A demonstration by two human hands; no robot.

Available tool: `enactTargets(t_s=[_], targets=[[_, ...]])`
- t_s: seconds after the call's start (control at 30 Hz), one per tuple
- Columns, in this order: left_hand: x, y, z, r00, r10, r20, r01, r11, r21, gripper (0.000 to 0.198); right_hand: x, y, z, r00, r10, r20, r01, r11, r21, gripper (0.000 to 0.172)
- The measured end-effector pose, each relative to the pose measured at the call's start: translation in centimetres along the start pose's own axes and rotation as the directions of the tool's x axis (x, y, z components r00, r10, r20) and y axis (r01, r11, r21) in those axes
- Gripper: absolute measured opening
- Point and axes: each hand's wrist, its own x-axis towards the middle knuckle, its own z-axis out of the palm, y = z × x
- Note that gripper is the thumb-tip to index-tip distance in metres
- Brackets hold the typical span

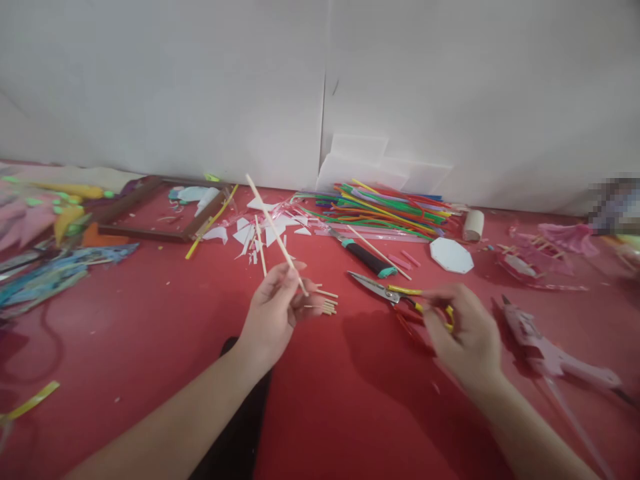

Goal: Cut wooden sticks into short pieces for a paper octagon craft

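Observation:
My left hand (277, 308) pinches a long thin wooden stick (270, 220) that slants up and away to the left. Several short cut stick pieces (326, 305) lie on the red surface just right of that hand. My right hand (463, 332) is closed around the yellow handles of a pair of shears (387, 291), whose metal blades point left toward the left hand, low over the surface.
A pile of coloured straws (385, 208) lies against the white wall. Nearby are a black-handled knife (361, 253), a white octagon (451, 255), white scraps (260, 230), a wooden frame (155, 217) and a pink glue gun (550, 353). Coloured craft material (45, 220) crowds the left.

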Motion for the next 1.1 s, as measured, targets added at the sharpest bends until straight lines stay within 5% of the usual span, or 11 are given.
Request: enactTargets(t_s=[0.1,0.27,0.43,0.67,0.83,0.97,1.1], targets=[[0.5,0.2,-0.5,0.987,0.13,-0.099,-0.131,0.991,-0.005,0.024,0.2,-1.8,1.8,0.987,-0.068,0.144,0.063,0.997,0.04,0.008],[1.4,-0.4,-1.3,0.956,0.231,-0.179,-0.238,0.971,-0.022,0.028,3.1,-3.7,5.1,0.875,-0.199,0.441,0.207,0.978,0.03,0.013],[1.2,-0.6,-1.2,0.977,0.162,-0.137,-0.164,0.986,-0.006,0.034,6.1,-5.6,8.0,0.794,-0.224,0.565,0.266,0.964,0.01,0.013],[0.6,-0.6,-1.3,0.979,0.175,-0.105,-0.166,0.982,0.092,0.037,7.2,-6.9,8.9,0.689,-0.243,0.683,0.37,0.928,-0.042,0.014],[0.6,-1.1,-1.4,0.975,0.204,-0.087,-0.185,0.964,0.192,0.035,6.3,-6.7,7.5,0.738,-0.208,0.642,0.321,0.945,-0.063,0.017],[-0.3,-1.2,-0.9,0.984,0.146,0.101,-0.169,0.943,0.286,0.031,3.7,-6.6,4.8,0.82,-0.123,0.559,0.183,0.982,-0.052,0.019],[-1.3,-1.2,-0.5,0.953,0.035,0.301,-0.187,0.849,0.494,0.027,0.4,-6.1,3.3,0.939,-0.047,0.341,-0.061,0.952,0.3,0.011]])
